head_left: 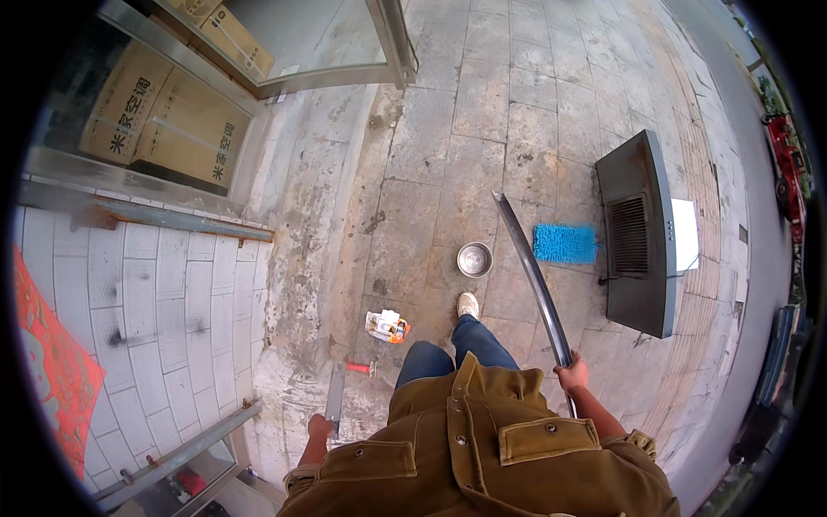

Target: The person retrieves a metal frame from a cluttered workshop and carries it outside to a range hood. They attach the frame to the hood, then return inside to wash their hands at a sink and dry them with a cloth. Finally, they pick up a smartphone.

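My right hand (573, 374) is closed around a long, narrow, glossy dark metal strip (536, 289). It slants up and away to the left, and its lower end passes behind my hand beside my jacket. At lower left, my left hand (320, 426) is curled at the near end of a short, flat grey metal strip (335, 398) and appears to grip its edge. Right by that strip lies a small red item (359, 368), too small to make out. A round steel bowl (475, 259) sits on the ground past my shoe (467, 305).
A grey range hood (633, 237) stands at the right, with a white panel (686, 234) behind it. A blue shaggy mat (565, 243) lies between hood and strip. A small white-and-orange packet (388, 326) rests near my knee. Cardboard boxes (164, 116) stand behind glass at left.
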`<state>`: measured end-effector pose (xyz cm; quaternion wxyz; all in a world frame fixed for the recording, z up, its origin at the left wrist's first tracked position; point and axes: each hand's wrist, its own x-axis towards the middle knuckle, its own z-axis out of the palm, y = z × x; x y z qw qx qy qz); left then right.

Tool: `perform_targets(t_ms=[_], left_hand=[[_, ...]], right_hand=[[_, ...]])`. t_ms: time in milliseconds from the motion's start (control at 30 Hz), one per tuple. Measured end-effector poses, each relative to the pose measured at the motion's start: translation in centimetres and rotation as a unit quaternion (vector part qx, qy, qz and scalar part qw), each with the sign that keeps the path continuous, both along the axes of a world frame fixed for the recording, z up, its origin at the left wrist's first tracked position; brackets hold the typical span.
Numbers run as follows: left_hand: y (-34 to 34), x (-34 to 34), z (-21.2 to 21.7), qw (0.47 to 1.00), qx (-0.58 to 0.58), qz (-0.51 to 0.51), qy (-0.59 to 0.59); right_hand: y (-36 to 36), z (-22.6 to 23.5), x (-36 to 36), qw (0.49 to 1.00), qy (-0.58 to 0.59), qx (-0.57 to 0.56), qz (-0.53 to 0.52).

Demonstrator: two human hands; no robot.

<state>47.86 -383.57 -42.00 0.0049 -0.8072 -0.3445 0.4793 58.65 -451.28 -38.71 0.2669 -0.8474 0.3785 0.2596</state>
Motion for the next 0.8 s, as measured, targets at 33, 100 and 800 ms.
perform_targets(t_ms=[33, 100, 800], left_hand=[[0.2, 4.0, -0.9, 0.999, -0.014, -0.034, -0.034], [-2.7, 14.5, 1.0, 0.986, -0.046, -0.045, -0.157], [-35.0, 99.4, 7.9, 0.728, -0.617, 0.264, -0.144]], right_hand=[[0.1, 0.5, 3.0, 1.000, 0.017, -0.006, -0.006], [-0.6, -0.9, 6.4, 0.999, -0.030, -0.024, 0.001], [2.4, 4.2, 60.4, 0.963, -0.203, -0.179, -0.005]])
